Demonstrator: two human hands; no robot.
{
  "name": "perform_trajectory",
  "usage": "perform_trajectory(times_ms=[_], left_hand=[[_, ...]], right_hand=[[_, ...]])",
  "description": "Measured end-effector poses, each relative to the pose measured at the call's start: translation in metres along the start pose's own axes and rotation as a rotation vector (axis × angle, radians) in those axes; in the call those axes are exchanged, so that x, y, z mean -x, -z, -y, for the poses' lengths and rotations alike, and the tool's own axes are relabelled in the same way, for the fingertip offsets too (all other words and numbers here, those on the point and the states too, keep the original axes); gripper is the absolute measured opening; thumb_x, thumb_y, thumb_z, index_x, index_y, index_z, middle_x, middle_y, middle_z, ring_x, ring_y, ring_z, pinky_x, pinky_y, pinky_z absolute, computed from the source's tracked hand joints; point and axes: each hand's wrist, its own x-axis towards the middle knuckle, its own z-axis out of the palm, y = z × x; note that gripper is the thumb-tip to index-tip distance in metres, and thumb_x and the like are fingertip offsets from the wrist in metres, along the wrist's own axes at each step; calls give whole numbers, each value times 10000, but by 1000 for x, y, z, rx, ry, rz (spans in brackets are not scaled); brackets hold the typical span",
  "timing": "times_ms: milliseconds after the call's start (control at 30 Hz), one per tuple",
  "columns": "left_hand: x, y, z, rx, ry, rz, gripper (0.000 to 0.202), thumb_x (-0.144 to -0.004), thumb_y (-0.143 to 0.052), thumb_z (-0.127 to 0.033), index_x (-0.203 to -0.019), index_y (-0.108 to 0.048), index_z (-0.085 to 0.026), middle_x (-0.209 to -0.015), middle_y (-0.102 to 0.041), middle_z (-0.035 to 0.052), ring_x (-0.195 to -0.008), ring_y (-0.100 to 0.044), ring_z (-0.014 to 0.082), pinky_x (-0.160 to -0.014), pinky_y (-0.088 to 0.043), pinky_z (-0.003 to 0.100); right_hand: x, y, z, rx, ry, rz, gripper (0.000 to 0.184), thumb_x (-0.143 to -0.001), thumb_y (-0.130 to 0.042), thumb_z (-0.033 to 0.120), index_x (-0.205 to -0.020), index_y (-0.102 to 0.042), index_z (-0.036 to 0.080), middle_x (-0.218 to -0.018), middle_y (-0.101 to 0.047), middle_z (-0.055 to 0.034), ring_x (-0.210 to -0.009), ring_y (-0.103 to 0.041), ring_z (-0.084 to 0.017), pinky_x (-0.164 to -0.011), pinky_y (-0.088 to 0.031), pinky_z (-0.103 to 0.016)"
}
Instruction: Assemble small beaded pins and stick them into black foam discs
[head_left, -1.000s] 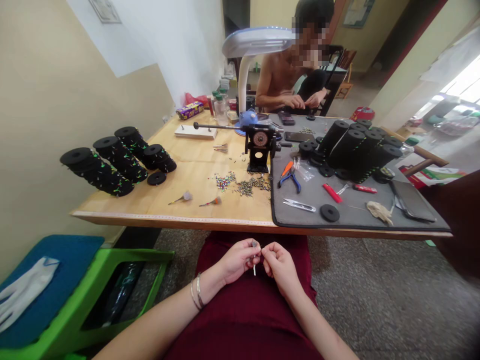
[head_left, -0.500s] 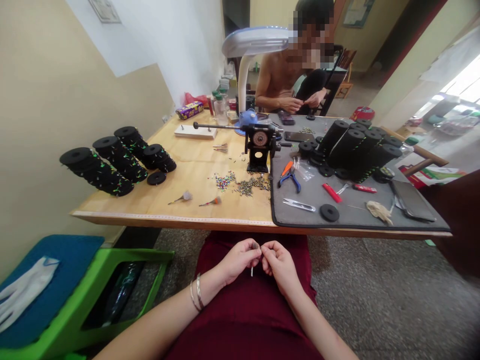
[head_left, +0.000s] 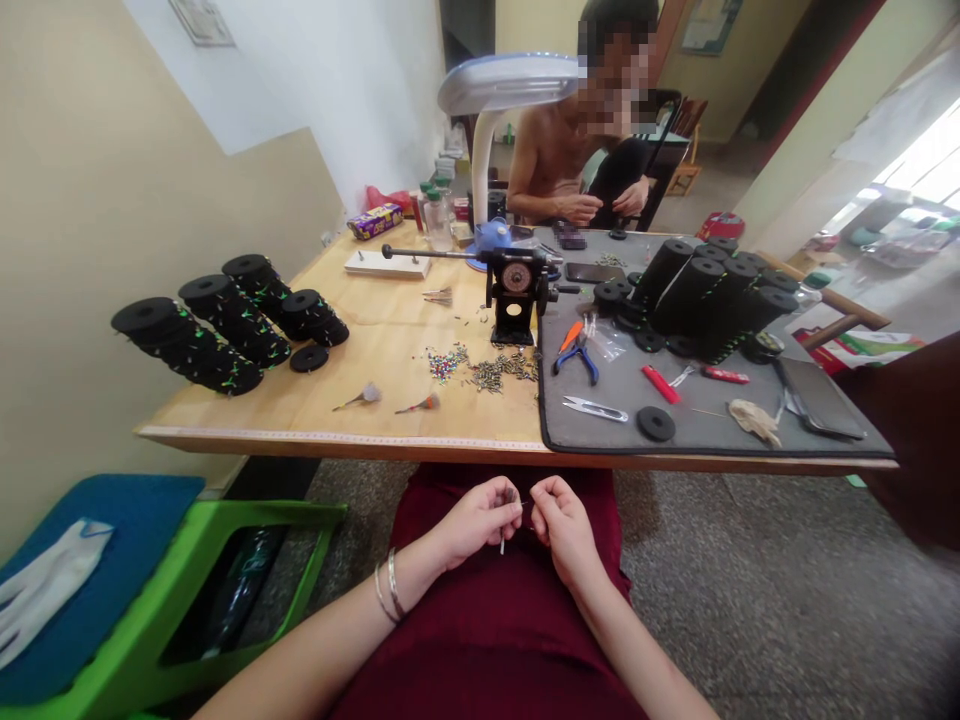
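Observation:
Over my lap, just in front of the table edge, my left hand (head_left: 489,515) is closed in a pinch. A thin white stick-like piece (head_left: 502,546) pokes out below its fingers; the rest of what it grips is hidden. Close by on the right, my right hand (head_left: 556,515) is pinched too, with a small gap between the two hands. Something very fine and dark shows at its fingertips, too small to name. On the table ahead lie two small bundles of fine strands, a grey one (head_left: 368,394) and an orange-banded one (head_left: 429,402).
Loose small beads (head_left: 444,364) and metal pieces (head_left: 491,374) lie before a black winding device (head_left: 515,295). Black spools stand in stacks at left (head_left: 154,325) and right (head_left: 667,275). Blue pliers (head_left: 579,362) and thread snips (head_left: 596,409) rest on the grey mat (head_left: 592,440). A co-worker (head_left: 547,160) sits opposite.
My right hand has moved slightly right, away from my left hand, so a gap now shows between the fingertips. My left hand stays nearly in place. The co-worker's hands have moved slightly apart.

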Motion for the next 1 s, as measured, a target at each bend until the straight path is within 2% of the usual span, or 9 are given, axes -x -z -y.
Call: perform_trajectory(times_ms=[267,433,600,767,1000], left_hand=[[0,-4,-4,26,-28,-52,210,-697,-638,-266,-800,-483,-167,-563,-473,-66,-468,-411,53,-427,-248,173],[-3,-5,-4,-88,-12,-97,49,-674,-530,-187,-696,-494,-162,-514,-467,-56,-439,-408,62,-417,-267,179],[-5,-4,-2,-250,-107,-145,17,-633,-512,-155,-644,-504,-164,-539,-468,-50,-469,-400,75,-464,-322,202],[-6,-4,-2,-394,-207,-195,76,-700,-528,-188,-636,-553,-154,-607,-544,-10,-569,-449,105,-558,-360,225],[-3,-2,-5,-405,-203,-219,127,-732,-577,-260,-692,-610,-145,-590,-551,-14,-535,-426,98,-518,-328,217]], right_hand=[[1,-2,0,-6,31,10,291,-749,-609,437,-695,-443,204,-413,-330,120,-371,-243,-53,-376,-174,-184],[2,-3,5,35,43,17,289,-746,-604,433,-689,-437,205,-424,-323,116,-376,-245,-55,-380,-168,-188],[3,-3,6,53,41,23,280,-739,-602,427,-689,-439,206,-432,-335,111,-379,-260,-60,-392,-191,-192],[1,-2,1,66,40,66,242,-756,-589,399,-704,-464,198,-441,-373,100,-395,-280,-66,-401,-191,-194],[1,-2,5,8,-29,116,271,-741,-612,431,-736,-482,193,-471,-404,92,-408,-280,-65,-408,-180,-196]])
